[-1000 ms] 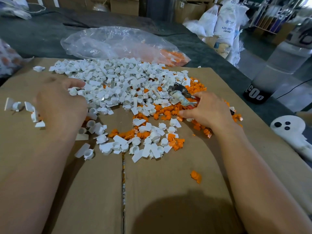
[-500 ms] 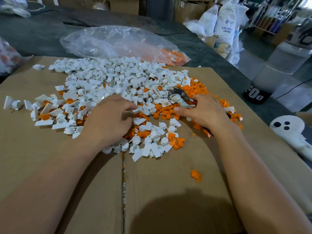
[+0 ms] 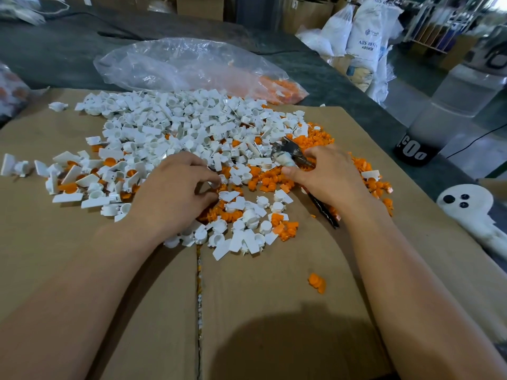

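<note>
The left hand (image 3: 175, 193) is lying curled at the near edge of the heap, thumb and forefinger pinching a small white part (image 3: 216, 185). The right hand (image 3: 329, 176) is gripping pliers (image 3: 288, 153): the grey metal head, wrapped in pale tape, is pointing far-left out of the fingers, and the dark handles are sticking out near-right under the palm. White parts (image 3: 175, 124), little cups with flat tabs, are spreading across the far and left of the cardboard (image 3: 274, 297). Orange parts (image 3: 263, 182), smaller and knobbly, are lying between and right of the hands. A clear bag (image 3: 186, 64) is lying just beyond the heap.
</note>
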